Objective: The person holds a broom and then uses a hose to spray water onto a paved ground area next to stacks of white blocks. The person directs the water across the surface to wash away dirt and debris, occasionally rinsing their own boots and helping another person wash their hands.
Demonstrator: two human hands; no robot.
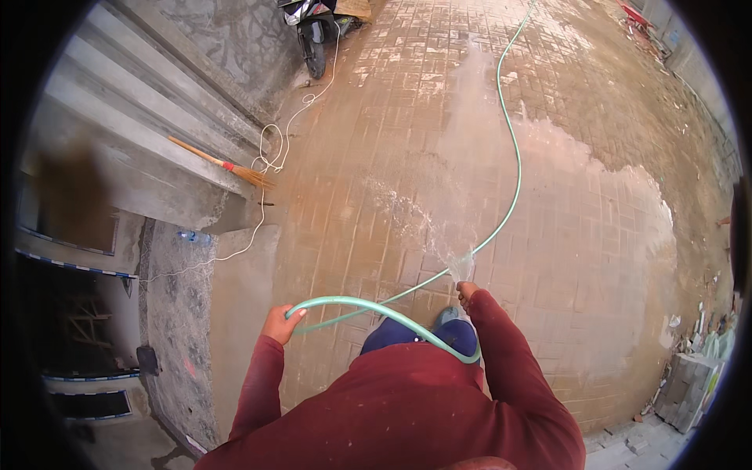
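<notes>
A green garden hose point(368, 302) loops in front of my body. My left hand point(280, 323) is closed round the loop on the left side. At the other side my right hand point(468, 293) grips the hose near its end, where a fan of water point(439, 235) sprays forward and to the left. The water lands on the wet brick paving point(352, 188). From the loop, the rest of the hose runs across the ground and away toward the far top edge. My right fingers partly hide the hose's mouth.
A stick broom point(219, 162) lies by the grey concrete steps point(149, 117) at left, beside a tangled white cord point(274, 149). A plastic bottle point(194, 236) lies on the ledge. A motorbike point(312, 39) stands at the far left. Stacked blocks point(685, 392) sit at lower right.
</notes>
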